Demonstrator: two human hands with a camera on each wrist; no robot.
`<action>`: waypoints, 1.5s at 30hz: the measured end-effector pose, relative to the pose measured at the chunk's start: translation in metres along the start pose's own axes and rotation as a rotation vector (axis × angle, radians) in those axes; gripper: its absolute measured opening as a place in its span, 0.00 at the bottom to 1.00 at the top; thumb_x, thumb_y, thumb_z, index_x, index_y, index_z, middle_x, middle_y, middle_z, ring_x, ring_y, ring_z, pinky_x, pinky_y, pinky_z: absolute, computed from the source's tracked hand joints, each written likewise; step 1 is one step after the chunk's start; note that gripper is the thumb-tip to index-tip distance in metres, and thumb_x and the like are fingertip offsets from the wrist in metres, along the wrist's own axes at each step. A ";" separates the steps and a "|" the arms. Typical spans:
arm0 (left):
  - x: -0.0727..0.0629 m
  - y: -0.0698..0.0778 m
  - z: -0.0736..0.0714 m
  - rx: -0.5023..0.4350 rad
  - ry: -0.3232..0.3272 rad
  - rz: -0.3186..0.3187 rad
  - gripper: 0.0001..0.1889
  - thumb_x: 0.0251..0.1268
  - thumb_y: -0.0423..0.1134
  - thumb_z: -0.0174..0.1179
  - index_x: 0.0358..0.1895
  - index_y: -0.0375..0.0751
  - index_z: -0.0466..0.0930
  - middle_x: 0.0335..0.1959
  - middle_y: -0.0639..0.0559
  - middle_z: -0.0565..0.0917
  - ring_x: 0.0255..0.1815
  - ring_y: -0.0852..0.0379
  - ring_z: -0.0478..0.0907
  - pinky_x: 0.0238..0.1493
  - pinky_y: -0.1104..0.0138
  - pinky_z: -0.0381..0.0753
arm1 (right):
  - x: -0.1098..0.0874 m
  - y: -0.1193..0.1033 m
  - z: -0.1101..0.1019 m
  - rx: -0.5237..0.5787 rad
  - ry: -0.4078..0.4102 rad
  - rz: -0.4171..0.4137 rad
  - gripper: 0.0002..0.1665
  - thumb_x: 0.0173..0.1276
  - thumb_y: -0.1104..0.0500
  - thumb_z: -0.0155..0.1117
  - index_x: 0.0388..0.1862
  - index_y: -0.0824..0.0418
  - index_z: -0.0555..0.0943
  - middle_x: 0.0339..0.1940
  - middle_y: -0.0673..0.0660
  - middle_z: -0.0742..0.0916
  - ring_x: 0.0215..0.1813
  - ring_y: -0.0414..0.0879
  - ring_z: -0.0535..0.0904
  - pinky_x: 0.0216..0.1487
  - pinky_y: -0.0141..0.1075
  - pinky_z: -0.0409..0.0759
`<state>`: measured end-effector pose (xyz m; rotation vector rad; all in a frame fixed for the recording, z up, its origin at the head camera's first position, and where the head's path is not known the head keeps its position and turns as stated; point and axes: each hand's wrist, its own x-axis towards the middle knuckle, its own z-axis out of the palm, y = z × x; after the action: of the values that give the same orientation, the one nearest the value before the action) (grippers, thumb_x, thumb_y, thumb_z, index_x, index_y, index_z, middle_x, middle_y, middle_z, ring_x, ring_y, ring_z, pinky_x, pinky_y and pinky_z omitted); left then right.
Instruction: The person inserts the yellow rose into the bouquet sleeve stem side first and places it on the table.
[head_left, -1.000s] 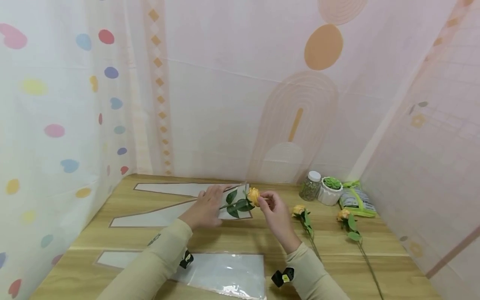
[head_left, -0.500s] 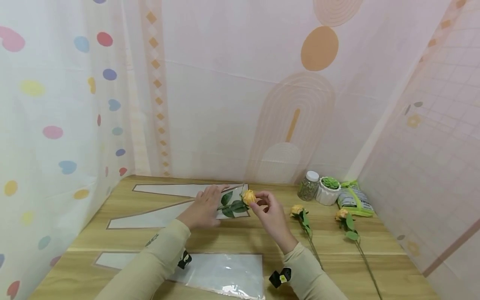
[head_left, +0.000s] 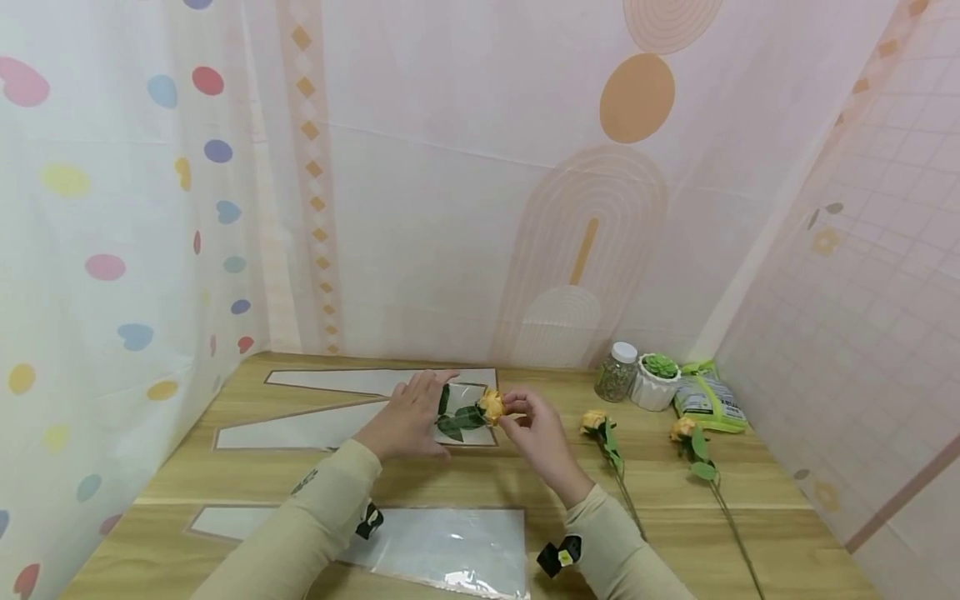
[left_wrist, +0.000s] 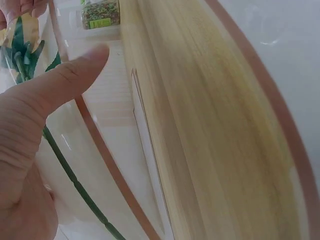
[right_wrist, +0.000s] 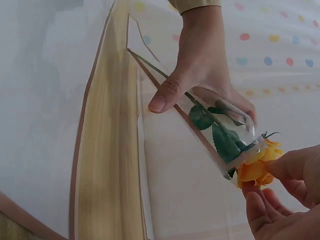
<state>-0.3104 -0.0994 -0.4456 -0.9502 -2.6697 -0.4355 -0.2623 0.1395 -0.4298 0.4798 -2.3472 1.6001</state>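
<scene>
Right hand [head_left: 542, 435] pinched ruffled yellow-orange rose [head_left: 492, 406] at wide end of clear, tapered plastic sleeve [head_left: 296, 427]; left hand [head_left: 406, 419] lay across it, thumb apart.

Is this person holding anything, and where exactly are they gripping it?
Yes: the right hand pinches a yellow rose by its flower head. The left hand rests on the clear, brown-edged sleeve, with no visible grip.

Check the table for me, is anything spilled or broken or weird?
No, nothing looks spilled or broken. The white-lidded jar and potted succulent stand upright; two loose roses lie on the table. The third rose's yellow bloom, in the right hand's fingers, pokes past its clear sleeve, but that seems deliberate.
</scene>
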 end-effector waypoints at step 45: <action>0.006 0.012 -0.004 -0.048 0.032 0.039 0.69 0.33 0.48 0.87 0.77 0.49 0.44 0.54 0.45 0.68 0.55 0.50 0.67 0.46 0.56 0.68 | -0.006 -0.001 0.008 -0.044 -0.242 -0.014 0.23 0.79 0.58 0.56 0.69 0.63 0.75 0.56 0.60 0.84 0.53 0.52 0.80 0.49 0.38 0.76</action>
<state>-0.3061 -0.0887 -0.4379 -0.9986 -2.6185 -0.5039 -0.2569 0.1327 -0.4337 0.7148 -2.5404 1.5569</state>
